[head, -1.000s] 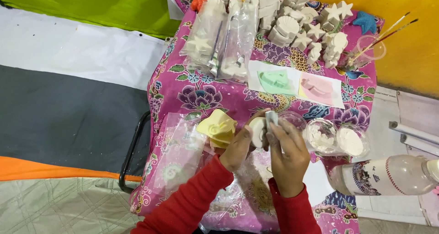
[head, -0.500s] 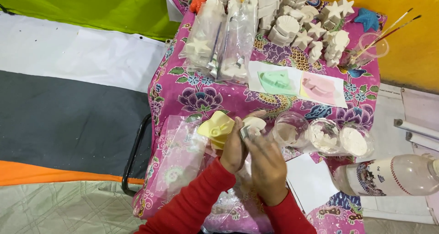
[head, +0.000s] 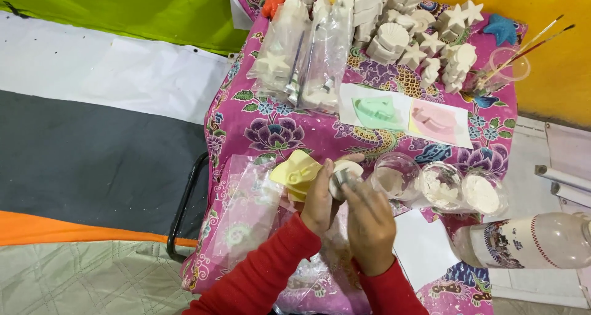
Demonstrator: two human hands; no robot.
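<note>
Bench point(head: 258, 115): covered by a pink flowered cloth; its near edge and right corner are cut off by the frame.
Bottle point(head: 535, 241): a clear bottle lies on its side at the right, its base running out of view.
Bagged figures point(head: 305, 56): 2 clear bags of white plaster shapes at the far end; what else is inside is hard to make out through the plastic.
Loose figures point(head: 425, 35): white stars and shells crowded at the far edge, the topmost ones cut off.
Empty bag point(head: 246, 207): a crumpled clear bag lies left of the arms, hard to read against the cloth.
Cups point(head: 440, 185): 3 clear cups in a row right of the hands; their white contents are unclear.
Yellow mold point(head: 294, 174): just left of the hands, partly behind the left one.
Left hand point(head: 320, 198): fingers curled round the white plaster piece point(head: 345, 173), holding it above the bench's near middle.
Right hand point(head: 369, 219): fingertips closed on the same piece; whether they also pinch a small tool I cannot tell.
Change: since 1 second ago both hands and the piece have shifted left, away from the cups.
</note>
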